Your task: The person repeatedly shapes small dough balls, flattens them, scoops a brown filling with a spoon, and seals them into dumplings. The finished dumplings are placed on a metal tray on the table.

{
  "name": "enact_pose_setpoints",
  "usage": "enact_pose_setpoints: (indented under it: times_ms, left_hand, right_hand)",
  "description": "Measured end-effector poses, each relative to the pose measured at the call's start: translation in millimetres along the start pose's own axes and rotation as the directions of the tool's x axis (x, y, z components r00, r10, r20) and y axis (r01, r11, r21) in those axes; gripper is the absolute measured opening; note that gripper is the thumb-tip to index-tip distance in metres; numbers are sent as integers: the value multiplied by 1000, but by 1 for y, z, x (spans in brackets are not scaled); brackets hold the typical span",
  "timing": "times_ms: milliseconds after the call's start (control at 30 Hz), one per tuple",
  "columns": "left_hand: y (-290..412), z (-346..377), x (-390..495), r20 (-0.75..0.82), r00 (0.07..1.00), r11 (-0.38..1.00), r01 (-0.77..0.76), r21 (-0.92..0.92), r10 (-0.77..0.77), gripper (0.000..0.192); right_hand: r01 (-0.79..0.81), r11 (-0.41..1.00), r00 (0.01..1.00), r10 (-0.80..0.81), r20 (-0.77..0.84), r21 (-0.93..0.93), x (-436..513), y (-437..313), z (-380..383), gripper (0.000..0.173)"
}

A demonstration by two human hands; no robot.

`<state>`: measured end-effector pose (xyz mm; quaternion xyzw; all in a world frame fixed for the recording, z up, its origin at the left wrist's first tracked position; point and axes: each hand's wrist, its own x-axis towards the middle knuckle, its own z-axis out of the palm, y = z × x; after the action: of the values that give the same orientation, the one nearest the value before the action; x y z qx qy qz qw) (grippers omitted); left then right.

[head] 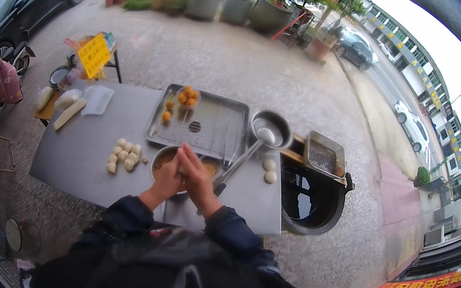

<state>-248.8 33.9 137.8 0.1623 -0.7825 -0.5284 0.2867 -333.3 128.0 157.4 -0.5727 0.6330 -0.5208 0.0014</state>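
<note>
My left hand and my right hand meet palm to palm over a metal bowl of brownish filling. A little of something pale shows between the palms; most of it is hidden. Left of the bowl, pale dough balls sit in a cluster on the steel table. Two more round dough balls lie at the right. Partly behind my right hand is a second bowl with orange contents. A long dough roll rests at the table's left end.
Beyond the bowls, a metal tray holds orange fried balls, some in a cup. A skimmer rests in a steel pot, its handle reaching towards my right hand. A large wok of dark liquid and a square metal pan stand right.
</note>
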Motion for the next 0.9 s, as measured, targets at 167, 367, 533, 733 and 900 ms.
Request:
enact_pose_setpoints:
  times_ms: [167, 367, 533, 733, 900]
  left_hand:
    - [7, 0, 1, 123, 972, 906, 232, -355, -201, 55]
    - [12, -2, 1, 14, 1000, 931, -1, -365, 6, 56]
    - [3, 4, 5, 126, 992, 1000, -9, 18, 7, 54]
    - [-4, 7, 4, 67, 987, 912, 158, -379, -144, 54]
    - [0, 1, 2, 95, 995, 1000, -30, -5, 31, 56]
  right_hand:
    - [88, 945, 995, -99, -19, -316, -2, -1, -4, 70]
    - [-45, 989, 992, 60, -109, 138, 0, -1, -9, 69]
    - [56, 977, 998, -57, 0, -207, -1, 2, -9, 66]
    - [36, 987, 997, -47, -65, -154, -3, 6, -6, 69]
    - [25, 996, 999, -23, 30, -89, 1, 7, -7, 71]
